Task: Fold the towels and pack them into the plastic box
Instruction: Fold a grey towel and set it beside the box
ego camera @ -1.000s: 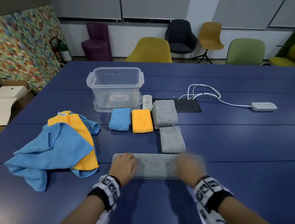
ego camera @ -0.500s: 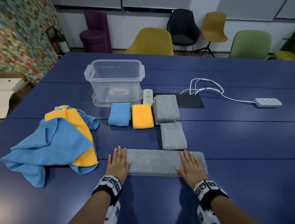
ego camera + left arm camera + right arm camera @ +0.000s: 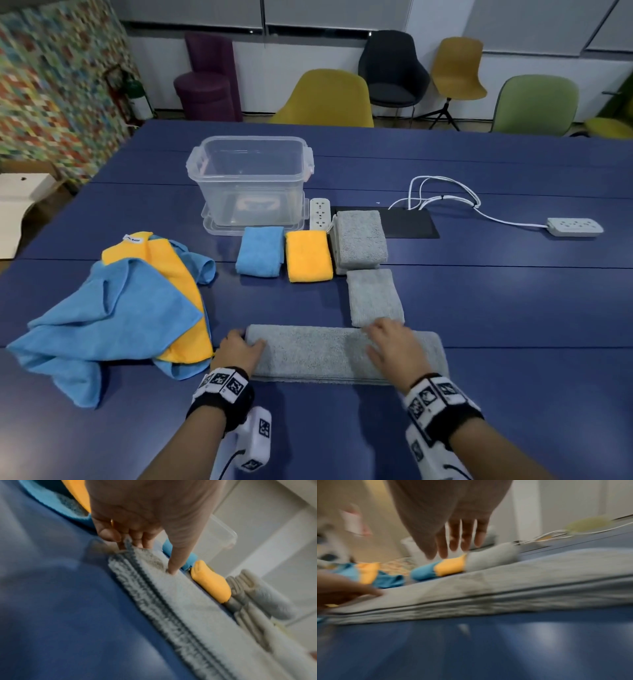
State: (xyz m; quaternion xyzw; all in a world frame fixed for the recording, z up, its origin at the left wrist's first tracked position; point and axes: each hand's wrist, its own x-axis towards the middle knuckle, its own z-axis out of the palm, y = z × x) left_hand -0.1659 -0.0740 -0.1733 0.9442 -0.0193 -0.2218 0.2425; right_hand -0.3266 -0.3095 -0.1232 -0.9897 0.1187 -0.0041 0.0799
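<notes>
A long folded grey towel [image 3: 325,353] lies across the blue table [image 3: 513,308] near me. My left hand [image 3: 239,349] pinches its left end, thumb on top [image 3: 172,570] and fingers curled at the edge. My right hand [image 3: 390,342] lies flat over the towel's right half with straight fingers [image 3: 462,540]; the right wrist view is blurred. The clear plastic box [image 3: 253,195] stands empty at the back. In front of it sit folded blue [image 3: 260,251], yellow [image 3: 308,255] and stacked grey towels [image 3: 359,240], and one more grey towel [image 3: 373,296].
A loose pile of blue and yellow cloths [image 3: 120,308] lies to the left. A white power strip [image 3: 320,214] and a black mat [image 3: 411,222] sit right of the box. A second power strip [image 3: 572,226] with white cable lies far right. Chairs stand beyond the table.
Both hands pressed flat on the towel's ends before. Now the left hand has curled round the left end, and the right hand has slid leftward along the towel.
</notes>
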